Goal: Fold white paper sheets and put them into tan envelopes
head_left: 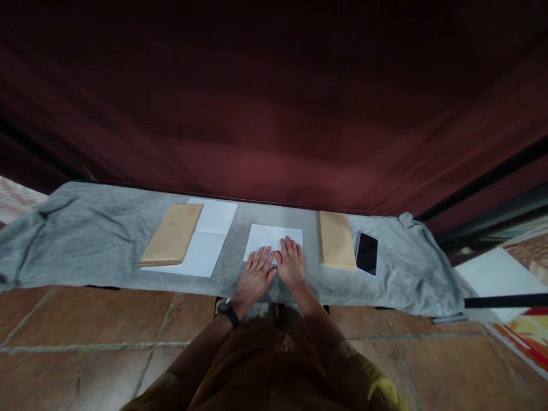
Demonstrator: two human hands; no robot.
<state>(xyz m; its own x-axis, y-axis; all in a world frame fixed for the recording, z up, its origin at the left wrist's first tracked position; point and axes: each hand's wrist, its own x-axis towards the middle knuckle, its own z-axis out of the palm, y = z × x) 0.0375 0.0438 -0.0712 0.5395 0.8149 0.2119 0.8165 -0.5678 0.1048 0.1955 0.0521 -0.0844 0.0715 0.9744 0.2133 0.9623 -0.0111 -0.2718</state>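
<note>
While both hands (256, 275) (291, 266) lie flat on white paper (266, 235), its long axis runs sideways; each grip released.

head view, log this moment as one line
left hand: palm-down on white paper | right hand: palm-down on same paper | left brown envelopes: on creased white sheet | right brown envelopes: beside phone

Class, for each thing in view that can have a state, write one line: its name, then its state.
Left hand: open, palm down
Right hand: open, palm down
Middle paper: flat, partly covered by both hands
Creased sheet: unfolded, partly covered
Left brown envelopes: lying flat
Right brown envelopes: lying flat
Phone: screen dark
Watch: strapped on
Grey cloth: spread out, wrinkled at both ends
</note>
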